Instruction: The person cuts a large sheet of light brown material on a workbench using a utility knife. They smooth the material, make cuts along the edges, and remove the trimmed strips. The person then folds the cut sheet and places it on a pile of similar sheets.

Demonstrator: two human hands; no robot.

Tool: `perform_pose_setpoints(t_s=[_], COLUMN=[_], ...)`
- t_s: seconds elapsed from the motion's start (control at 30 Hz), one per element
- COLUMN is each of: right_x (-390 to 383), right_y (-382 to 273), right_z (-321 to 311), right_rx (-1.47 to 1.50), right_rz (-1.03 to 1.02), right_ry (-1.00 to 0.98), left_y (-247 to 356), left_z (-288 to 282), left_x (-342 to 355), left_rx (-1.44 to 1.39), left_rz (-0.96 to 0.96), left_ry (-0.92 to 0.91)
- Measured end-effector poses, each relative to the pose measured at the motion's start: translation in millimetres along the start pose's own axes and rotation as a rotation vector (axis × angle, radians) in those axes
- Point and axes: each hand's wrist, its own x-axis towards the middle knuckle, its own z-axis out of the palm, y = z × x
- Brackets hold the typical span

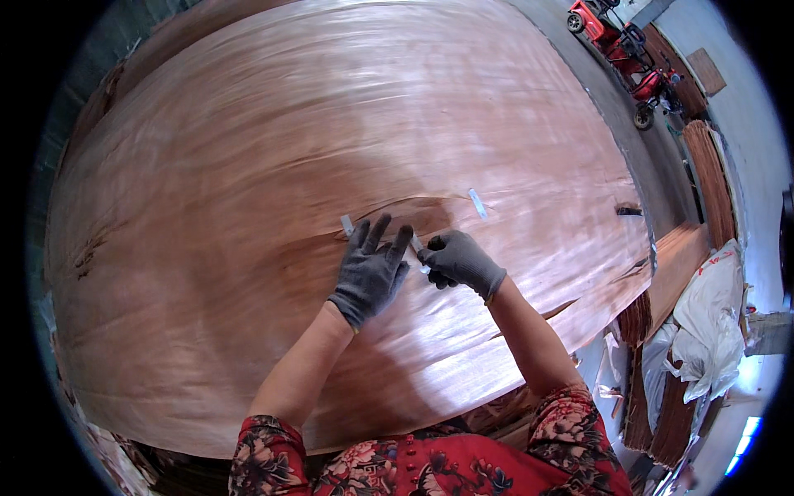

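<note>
A large reddish wood veneer sheet (pixel 248 140) fills most of the view, with a dark, split, wavy patch at the centre. My left hand (pixel 370 269) in a grey glove lies palm down on it, fingers spread, over the lower end of a white tape strip (pixel 346 223). Just to the right, my right hand (pixel 461 266), also gloved, has its fingers curled and pinched on a narrow pale tape strip (pixel 418 245) beside the left fingertips. A separate short tape piece (pixel 476 202) is stuck on the veneer above my right hand.
Along the right side are stacked veneer sheets (pixel 707 178), crumpled white plastic sheeting (pixel 711 314) and a pale wall (pixel 728 41). A red three-wheeled vehicle (pixel 641 78) stands at the upper right on the grey floor, beyond the sheet's edge.
</note>
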Motion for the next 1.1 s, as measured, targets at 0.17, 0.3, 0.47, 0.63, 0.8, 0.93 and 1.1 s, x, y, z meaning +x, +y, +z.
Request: perform_pose_setpoints(t_s=[0.17,0.3,0.47,0.63,0.8,0.93,1.1], right_x=[2,-2,-10,-62,-129,-170,-216], right_y=[16,19,28,58,109,155,234], right_z=[8,32,51,43,28,-7,-60], right_rx=[-0.398,-0.906,-1.011,0.187,0.656,0.766,0.885], right_rz=[-0.29,-0.554,-0.644,-0.307,-0.24,-0.239,-0.265], right_ry=[0.193,0.461,0.485,0.259,0.13,0.165,0.368], left_y=[6,2,-2,4,0,-11,22], left_z=[10,11,12,9,14,16,25], left_x=[-2,0,-4,4,-6,-6,-6], left_rx=[0.137,0.068,0.114,0.097,0.138,0.071,0.025], left_rz=[0.027,0.0,0.004,0.057,0.127,0.123,0.014], left_ry=[-0.05,-0.065,-0.05,-0.082,-0.042,-0.17,-0.088])
